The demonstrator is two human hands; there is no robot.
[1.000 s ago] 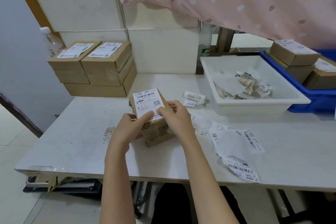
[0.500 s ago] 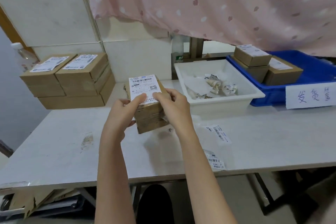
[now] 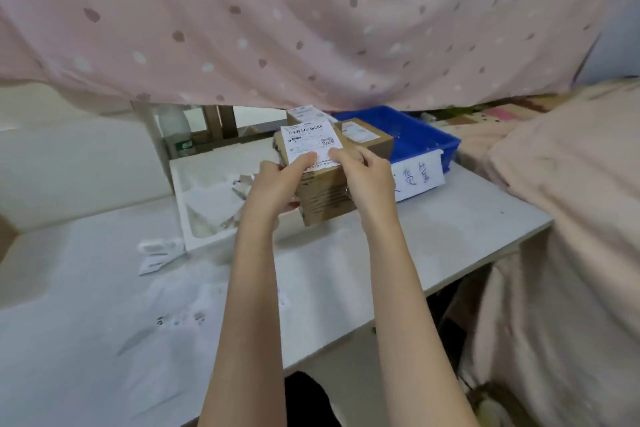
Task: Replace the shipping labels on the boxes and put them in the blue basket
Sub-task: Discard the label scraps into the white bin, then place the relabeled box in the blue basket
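Both hands, left hand (image 3: 273, 185) and right hand (image 3: 367, 177), are gripping a brown cardboard box (image 3: 325, 191), thumbs pressing its white shipping label (image 3: 310, 142). The blue plastic basket (image 3: 415, 139) is sitting at two o'clock

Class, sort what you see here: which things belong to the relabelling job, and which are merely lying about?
Belongs to the job:
- cardboard box, held by the left hand and right hand
- shipping label on it
- blue basket, boxes inside

Lying about:
- white tray of paper scraps
- loose label papers on the table
- plastic bottle
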